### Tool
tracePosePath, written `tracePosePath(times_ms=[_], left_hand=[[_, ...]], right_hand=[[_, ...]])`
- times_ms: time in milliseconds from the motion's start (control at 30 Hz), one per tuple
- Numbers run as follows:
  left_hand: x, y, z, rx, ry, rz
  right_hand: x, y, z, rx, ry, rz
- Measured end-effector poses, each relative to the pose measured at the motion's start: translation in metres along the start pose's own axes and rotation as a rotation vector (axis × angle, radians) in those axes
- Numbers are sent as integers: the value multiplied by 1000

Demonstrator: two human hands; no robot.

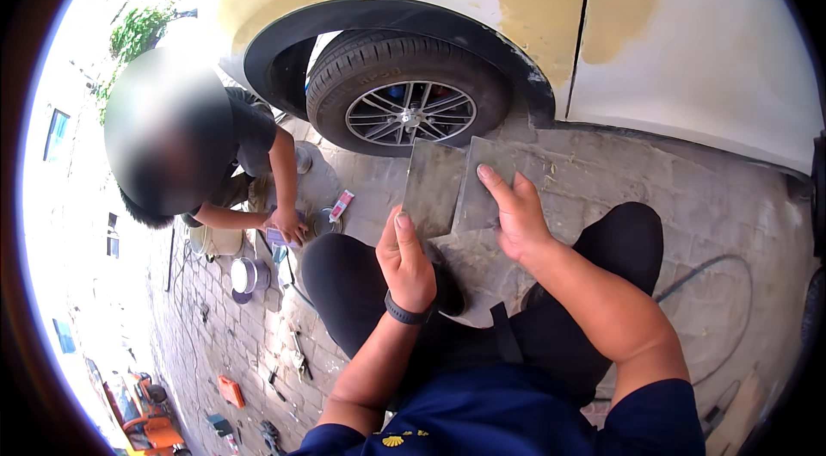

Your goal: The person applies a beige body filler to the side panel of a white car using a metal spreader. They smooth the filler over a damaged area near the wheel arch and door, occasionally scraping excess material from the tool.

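I crouch on grey paving beside a white car with yellowish filler patches. My left hand point(404, 258) grips the lower edge of a flat grey metal blade point(433, 185), thumb on its face. My right hand point(514, 211) holds a second grey blade point(489, 165), forefinger laid along its surface. The two blades sit side by side in front of the car's wheel point(411, 112), edges nearly touching. A dark band is on my left wrist.
Another person point(224, 155) crouches at the left, hands on a small object near a tube point(341, 205) and a round tin point(249, 275). Tools lie scattered on the paving point(258, 370). A hose point(714, 271) curves at the right. The car door panel point(697, 34) rises ahead.
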State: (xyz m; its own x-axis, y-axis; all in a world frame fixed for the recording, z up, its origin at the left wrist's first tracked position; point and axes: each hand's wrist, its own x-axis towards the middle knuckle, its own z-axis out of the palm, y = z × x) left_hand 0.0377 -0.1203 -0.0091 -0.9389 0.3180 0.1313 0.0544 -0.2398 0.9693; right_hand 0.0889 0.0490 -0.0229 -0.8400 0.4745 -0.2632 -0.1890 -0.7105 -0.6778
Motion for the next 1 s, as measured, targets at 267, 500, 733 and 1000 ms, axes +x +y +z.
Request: tracePosePath(times_ms=[267,500,733,1000], left_hand=[[-5,-1,24,-11,-81,-127],[5,-3,5,180,-175,-277],[18,13,-20,124,-303,-342],[78,29,-47,-346,-42,-238]], right_hand=[[4,3,6,-99,-32,-152],[2,-13,-8,-502,-125,-124],[-5,-45,-3,-788,-450,-215],[-8,-53,-10,-1026,-436,-136]])
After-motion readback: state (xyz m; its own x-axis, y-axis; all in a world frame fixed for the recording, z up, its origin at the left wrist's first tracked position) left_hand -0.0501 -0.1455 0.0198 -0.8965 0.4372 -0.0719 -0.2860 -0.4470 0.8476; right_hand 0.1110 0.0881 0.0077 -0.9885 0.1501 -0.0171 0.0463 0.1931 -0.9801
